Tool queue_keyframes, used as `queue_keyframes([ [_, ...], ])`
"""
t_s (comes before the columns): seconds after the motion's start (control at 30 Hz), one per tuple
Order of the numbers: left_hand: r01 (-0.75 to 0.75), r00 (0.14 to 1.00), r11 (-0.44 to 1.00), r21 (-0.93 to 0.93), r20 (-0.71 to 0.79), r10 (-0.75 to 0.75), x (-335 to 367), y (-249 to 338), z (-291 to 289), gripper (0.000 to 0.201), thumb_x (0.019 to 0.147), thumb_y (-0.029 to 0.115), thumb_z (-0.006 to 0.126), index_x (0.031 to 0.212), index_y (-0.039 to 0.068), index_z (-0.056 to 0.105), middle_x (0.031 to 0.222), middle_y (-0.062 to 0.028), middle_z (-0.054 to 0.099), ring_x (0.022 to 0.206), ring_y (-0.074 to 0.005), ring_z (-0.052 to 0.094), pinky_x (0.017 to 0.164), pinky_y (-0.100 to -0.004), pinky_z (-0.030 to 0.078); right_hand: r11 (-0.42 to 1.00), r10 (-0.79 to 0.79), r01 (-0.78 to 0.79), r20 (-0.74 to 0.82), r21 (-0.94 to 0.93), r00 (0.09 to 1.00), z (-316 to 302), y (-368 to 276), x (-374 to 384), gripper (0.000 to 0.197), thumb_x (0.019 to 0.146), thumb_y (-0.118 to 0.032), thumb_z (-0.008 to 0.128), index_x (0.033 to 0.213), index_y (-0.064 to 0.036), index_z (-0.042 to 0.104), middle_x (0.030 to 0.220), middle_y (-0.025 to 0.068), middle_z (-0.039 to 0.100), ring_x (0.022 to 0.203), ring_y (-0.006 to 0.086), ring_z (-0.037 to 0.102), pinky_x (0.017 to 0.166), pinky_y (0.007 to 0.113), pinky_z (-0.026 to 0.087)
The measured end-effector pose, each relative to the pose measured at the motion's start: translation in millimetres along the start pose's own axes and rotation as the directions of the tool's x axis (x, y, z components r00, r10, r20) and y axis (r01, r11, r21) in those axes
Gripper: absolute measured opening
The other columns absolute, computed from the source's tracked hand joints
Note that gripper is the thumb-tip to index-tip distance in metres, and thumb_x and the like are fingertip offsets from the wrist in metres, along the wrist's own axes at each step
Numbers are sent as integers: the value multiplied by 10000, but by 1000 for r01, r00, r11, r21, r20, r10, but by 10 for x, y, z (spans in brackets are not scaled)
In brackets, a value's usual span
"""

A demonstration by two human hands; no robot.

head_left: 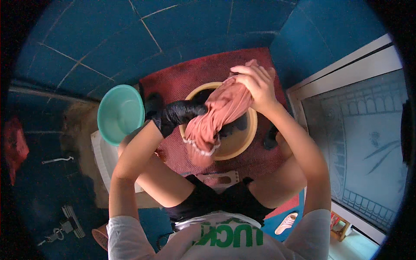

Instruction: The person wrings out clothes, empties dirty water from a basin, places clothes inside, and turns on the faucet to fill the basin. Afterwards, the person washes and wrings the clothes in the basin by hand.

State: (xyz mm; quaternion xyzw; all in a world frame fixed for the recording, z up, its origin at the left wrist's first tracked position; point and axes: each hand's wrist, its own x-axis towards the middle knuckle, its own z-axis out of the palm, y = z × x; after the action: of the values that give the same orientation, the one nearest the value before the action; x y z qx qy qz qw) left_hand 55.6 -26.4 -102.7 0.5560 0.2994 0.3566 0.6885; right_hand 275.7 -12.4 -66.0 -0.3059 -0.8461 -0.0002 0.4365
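A pink garment with a white lace-like edge (pixel 223 106) is stretched, bunched and twisted, between my two hands above a yellow basin (pixel 249 145). My left hand (pixel 180 116), in a black glove, grips its lower left part. Bare, my right hand (pixel 258 84) is wrapped round the upper right end, close to the far rim. Dark cloth (pixel 236 126) lies in the basin under the garment. The pink cloth hides much of the basin's inside, and its trimmed end hangs over the near left rim.
A green basin (pixel 121 115) rests at the left on a white ledge (pixel 104 160). Red matting (pixel 173 76) covers the floor under the yellow basin. Blue tiled walls (pixel 108 39) stand behind, and a frosted glass door (pixel 359 147) is at the right. A pink shoe (pixel 286 223) lies near my right side.
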Motion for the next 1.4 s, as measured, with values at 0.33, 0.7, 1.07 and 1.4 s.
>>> queue_keyframes([
  [0.33, -189, 976, 878, 440, 182, 118, -114, -293, 178, 497, 648, 262, 636, 1060, 20, 501, 1042, -187, 518, 951, -234, 508, 837, -319, 385, 896, -401, 411, 95, -168, 911, -43, -49, 118, 183, 600, -128, 564, 778, -104, 527, 799, 27, 512, 698, 206, 503, 739, 388, 437],
  [0.7, -90, 978, -74, 993, 102, 184, 189, -350, -90, 256, 641, 272, 547, 824, 93, 565, 682, -112, 580, 603, -269, 569, 578, -380, 423, 930, 365, -314, 595, -192, 716, 250, 185, -182, 241, 612, -79, 552, 851, -101, 536, 831, 135, 577, 765, 335, 550, 620, 423, 440],
  [1.07, -138, 848, -262, 955, 251, 468, 379, 40, -404, 294, 568, 236, 578, 839, 137, 526, 605, -53, 518, 571, -226, 524, 518, -357, 394, 221, 591, -955, 752, 198, 293, 551, -20, -20, 296, 502, 28, 453, 788, 38, 527, 611, 63, 507, 532, 114, 492, 457, 247, 378],
  [1.4, -195, 753, -247, 949, 306, 583, 378, 152, -270, 308, 554, 188, 584, 853, 140, 524, 653, -56, 527, 620, -230, 532, 530, -350, 411, -26, 411, -933, 854, 359, 318, 609, -48, -245, 223, 441, 12, 394, 647, -11, 473, 532, 58, 444, 462, 147, 422, 438, 244, 342],
])
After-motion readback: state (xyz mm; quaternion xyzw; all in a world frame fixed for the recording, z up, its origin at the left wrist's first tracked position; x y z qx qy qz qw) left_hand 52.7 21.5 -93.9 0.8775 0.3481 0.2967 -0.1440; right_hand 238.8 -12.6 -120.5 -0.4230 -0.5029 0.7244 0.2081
